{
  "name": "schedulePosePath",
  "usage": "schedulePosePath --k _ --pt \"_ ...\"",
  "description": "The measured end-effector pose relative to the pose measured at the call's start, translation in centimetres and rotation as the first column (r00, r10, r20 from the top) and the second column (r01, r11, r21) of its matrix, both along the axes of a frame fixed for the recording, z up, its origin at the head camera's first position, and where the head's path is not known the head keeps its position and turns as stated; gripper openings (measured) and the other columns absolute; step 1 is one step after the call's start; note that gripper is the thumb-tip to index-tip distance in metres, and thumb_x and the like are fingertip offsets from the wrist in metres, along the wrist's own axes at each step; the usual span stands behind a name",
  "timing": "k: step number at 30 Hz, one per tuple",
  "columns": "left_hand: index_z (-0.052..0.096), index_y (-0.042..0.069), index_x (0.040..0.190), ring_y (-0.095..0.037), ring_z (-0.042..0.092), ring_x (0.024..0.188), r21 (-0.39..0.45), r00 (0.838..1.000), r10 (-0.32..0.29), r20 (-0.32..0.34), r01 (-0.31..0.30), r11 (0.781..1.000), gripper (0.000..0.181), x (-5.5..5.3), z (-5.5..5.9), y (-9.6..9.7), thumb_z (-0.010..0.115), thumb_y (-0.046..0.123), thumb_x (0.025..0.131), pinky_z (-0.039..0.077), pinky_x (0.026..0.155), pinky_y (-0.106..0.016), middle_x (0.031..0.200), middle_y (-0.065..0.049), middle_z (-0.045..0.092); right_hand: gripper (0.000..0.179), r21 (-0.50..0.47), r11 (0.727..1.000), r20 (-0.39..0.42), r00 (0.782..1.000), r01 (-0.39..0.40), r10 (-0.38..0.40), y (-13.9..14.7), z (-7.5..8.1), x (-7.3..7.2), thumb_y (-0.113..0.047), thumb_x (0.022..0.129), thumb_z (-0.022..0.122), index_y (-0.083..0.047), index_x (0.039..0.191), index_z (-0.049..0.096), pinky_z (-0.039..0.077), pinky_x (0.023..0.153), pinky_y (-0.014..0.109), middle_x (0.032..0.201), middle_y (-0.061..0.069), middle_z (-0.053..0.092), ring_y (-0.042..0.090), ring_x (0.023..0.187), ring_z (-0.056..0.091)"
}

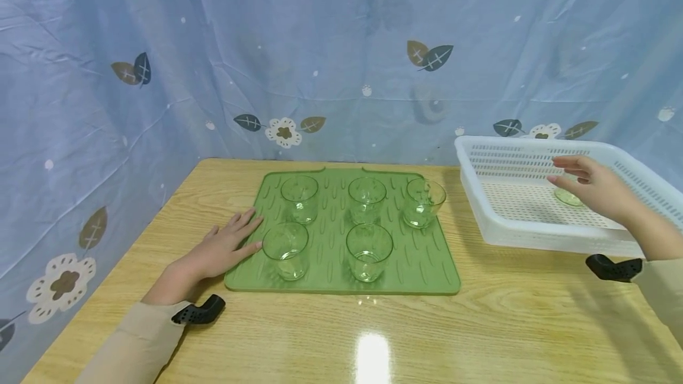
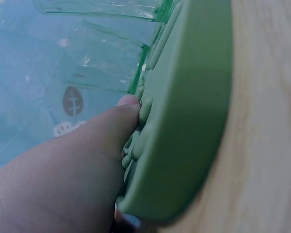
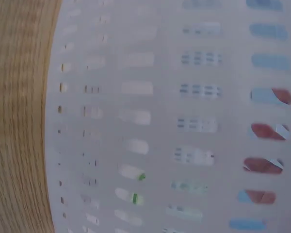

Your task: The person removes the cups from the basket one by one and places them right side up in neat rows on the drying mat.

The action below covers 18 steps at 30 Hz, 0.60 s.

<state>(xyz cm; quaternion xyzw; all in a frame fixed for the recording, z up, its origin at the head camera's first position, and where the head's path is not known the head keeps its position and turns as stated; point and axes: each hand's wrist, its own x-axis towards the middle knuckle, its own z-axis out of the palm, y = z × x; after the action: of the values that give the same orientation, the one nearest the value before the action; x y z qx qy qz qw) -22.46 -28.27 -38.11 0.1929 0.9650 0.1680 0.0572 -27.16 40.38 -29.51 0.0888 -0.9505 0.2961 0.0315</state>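
Several pale green glass tumblers stand upright on a green draining mat (image 1: 421, 259): three along the back, among them the back-right glass (image 1: 424, 203), and two in front, the front-left glass (image 1: 286, 250) and front-middle glass (image 1: 369, 252). My left hand (image 1: 226, 249) lies spread over the mat's left edge, its thumb beside the front-left glass. In the left wrist view that thumb (image 2: 106, 126) touches the ridged mat (image 2: 184, 126). Over the white plastic basket (image 1: 555, 231) hangs my right hand (image 1: 600, 188), thumb and fingers apart, holding nothing visible. Below it, a greenish glass piece (image 1: 568, 196) shows partly in the basket.
The wooden table (image 1: 299, 336) carries the mat and, to its right, the basket. A blue patterned curtain (image 1: 341, 46) hangs behind the table and along its left side. The slotted basket wall (image 3: 165, 116) fills most of the right wrist view.
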Motion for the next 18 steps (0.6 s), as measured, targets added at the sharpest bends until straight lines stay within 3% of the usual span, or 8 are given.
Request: schedulePosePath --k 10,18 --pt "0.028 0.008 0.163 -0.049 0.007 0.152 -0.001 1.0 0.004 0.0 -0.004 1.0 0.073 -0.1 0.0 0.0 0.044 0.053 0.108 0.004 0.11 -0.08 0.17 -0.019 0.011 0.075 0.055 0.998 0.036 0.998 0.04 -0.042 1.6 -0.2 -1.3 -0.035 0.11 0.049 0.017 0.154 0.019 0.026 0.097 0.081 0.151 0.047 0.02 0.07 0.133 0.021" --pt "0.028 0.007 0.163 -0.049 0.008 0.152 0.0 1.0 0.007 0.01 -0.007 1.0 0.072 -0.1 -0.2 0.2 0.045 0.052 0.108 0.005 0.11 -0.08 0.17 -0.019 0.011 0.081 0.12 0.986 0.033 0.992 0.114 -0.119 2.6 -0.8 -1.8 -0.035 0.109 0.049 0.022 0.152 0.009 0.025 0.097 0.082 0.15 0.05 0.012 0.072 0.13 0.019"
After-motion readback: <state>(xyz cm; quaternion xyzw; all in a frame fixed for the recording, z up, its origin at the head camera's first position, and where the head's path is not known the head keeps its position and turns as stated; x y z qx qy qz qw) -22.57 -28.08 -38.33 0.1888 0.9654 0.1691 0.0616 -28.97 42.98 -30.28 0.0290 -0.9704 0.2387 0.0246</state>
